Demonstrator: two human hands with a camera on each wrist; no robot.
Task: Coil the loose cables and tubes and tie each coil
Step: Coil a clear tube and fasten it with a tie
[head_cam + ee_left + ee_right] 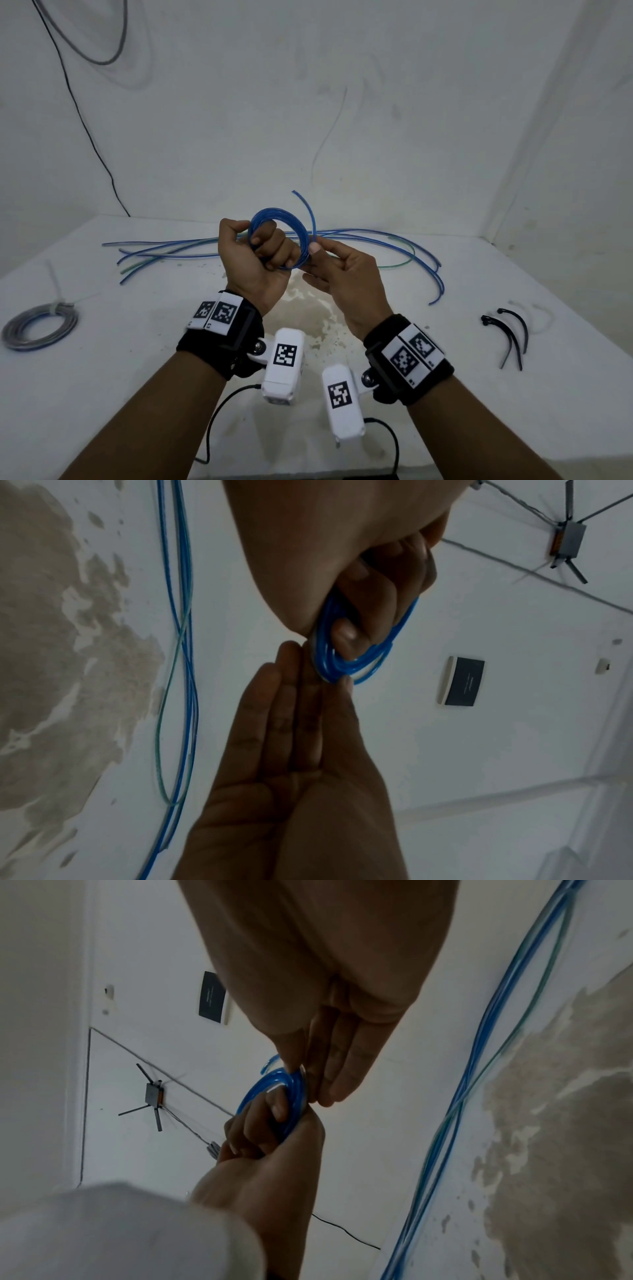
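Note:
A blue tube coil [279, 219] is held up above the white table [102, 394]. My left hand [260, 251] grips it with fingers curled through the ring, as the left wrist view shows at the coil [342, 656]. My right hand [313, 251] pinches the coil's right edge between thumb and fingers, seen in the right wrist view at the coil [270, 1081]. The tube's free end [303, 202] curves upward from that pinch. Several loose blue and green tubes [383, 240] lie on the table behind my hands.
A grey coil [39, 327] tied with a white zip tie lies at the table's left. Black zip ties [510, 337] and pale ties [539, 318] lie at the right. A worn brown patch [315, 308] marks the table under my hands. White walls enclose the back and right.

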